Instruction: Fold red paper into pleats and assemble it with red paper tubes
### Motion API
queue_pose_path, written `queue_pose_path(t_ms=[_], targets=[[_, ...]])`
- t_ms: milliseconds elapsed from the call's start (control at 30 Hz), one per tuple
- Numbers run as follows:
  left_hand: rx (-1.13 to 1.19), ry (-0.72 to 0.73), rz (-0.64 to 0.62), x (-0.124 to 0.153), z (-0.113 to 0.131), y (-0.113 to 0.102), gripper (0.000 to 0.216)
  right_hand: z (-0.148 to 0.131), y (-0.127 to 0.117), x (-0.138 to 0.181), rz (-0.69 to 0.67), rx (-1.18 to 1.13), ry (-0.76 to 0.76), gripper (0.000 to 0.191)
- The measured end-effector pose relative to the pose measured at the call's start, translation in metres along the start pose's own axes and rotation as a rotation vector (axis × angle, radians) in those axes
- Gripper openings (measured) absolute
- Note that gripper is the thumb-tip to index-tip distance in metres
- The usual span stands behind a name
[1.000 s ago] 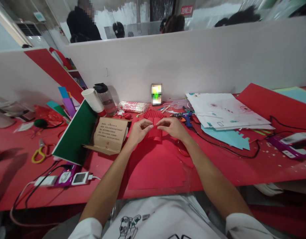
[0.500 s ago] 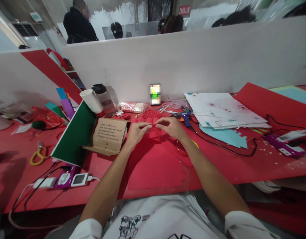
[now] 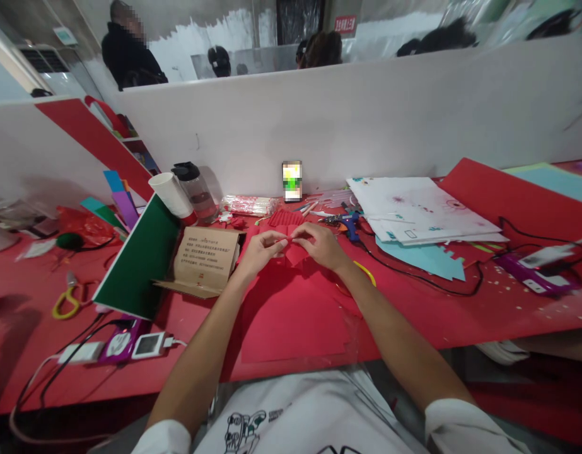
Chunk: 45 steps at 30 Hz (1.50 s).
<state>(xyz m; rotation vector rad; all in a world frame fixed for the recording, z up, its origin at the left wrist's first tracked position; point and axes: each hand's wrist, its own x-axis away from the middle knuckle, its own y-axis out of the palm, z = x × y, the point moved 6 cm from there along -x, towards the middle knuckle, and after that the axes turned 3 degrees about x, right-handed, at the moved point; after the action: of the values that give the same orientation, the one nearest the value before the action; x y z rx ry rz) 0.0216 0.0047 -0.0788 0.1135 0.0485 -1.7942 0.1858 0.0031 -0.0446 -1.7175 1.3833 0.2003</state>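
Folded red paper [image 3: 296, 255] sits between the person's two hands over the middle of the bench [image 3: 427, 321], near the far end of a stack of flat red sheets [image 3: 293, 325]. The left hand [image 3: 263, 253] has thumb and forefinger pinched together on the paper's upper part, and the right hand [image 3: 319, 244] pinches it from the other side, the two sets of fingertips nearly meeting; the exact grip is too small to make out. Just beyond the fingers lies a pleated red piece [image 3: 285, 218]. Left of the left hand, an opened brown carton [image 3: 204, 257] with printed lettering leans beside a tilted green board [image 3: 137, 255]. Behind these stand a white cylinder [image 3: 170, 193] and a dark-lidded bottle [image 3: 196, 188], with a clear-wrapped bundle of sticks [image 3: 249, 205] to their right. A phone [image 3: 292, 181] with a lit, blurred screen is propped upright against the pale partition [image 3: 319, 120]. To the right of the right hand rests a blue glue gun [image 3: 351, 224], its cord trailing across the bench near patterned white sheets [image 3: 418, 205] that overlap a light blue sheet [image 3: 425, 257]. Yellow-handled scissors [image 3: 66, 304] lie well apart, at the far left.
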Motion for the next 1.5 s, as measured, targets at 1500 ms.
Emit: queue_pose_path(t_ms=[1500], targets=[[-0.228,0.268,0.132,0.004,0.020,-0.004,0.030,0.006,-0.005,0.002,0.073,-0.152,0.150,0.015]])
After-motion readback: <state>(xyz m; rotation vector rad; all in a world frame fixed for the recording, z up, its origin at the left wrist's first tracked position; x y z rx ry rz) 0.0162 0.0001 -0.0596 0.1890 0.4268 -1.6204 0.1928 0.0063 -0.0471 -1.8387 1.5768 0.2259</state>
